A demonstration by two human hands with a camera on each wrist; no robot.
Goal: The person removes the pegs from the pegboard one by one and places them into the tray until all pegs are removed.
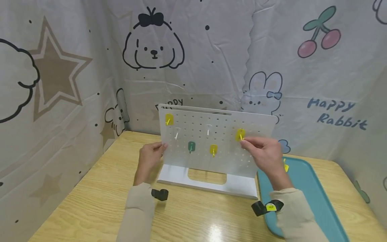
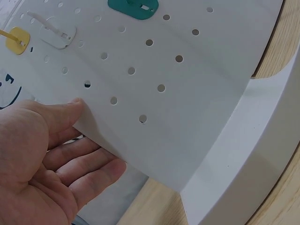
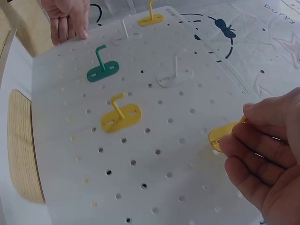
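Observation:
A white pegboard (image 1: 199,158) stands upright on its white base. My right hand (image 1: 266,153) pinches a yellow hook (image 1: 240,134) between thumb and fingers, its plate against the board's upper right; in the right wrist view the fingers cover part of this hook (image 3: 220,135). At the left edge, my left hand (image 1: 150,159) grips the board, thumb in front and fingers behind, as the left wrist view shows. Between the hands sit a green hook (image 1: 191,147), another yellow hook (image 1: 213,150) and two white hooks, one nearer the middle (image 1: 208,130). One more yellow hook (image 1: 169,119) is at the upper left corner.
A blue-green tray (image 1: 308,188) lies on the wooden table (image 1: 187,215) to the right, partly under my right forearm. Inside it, a yellow hook (image 1: 286,166) shows beside my wrist. A printed curtain (image 1: 211,77) hangs close behind the board and along both sides.

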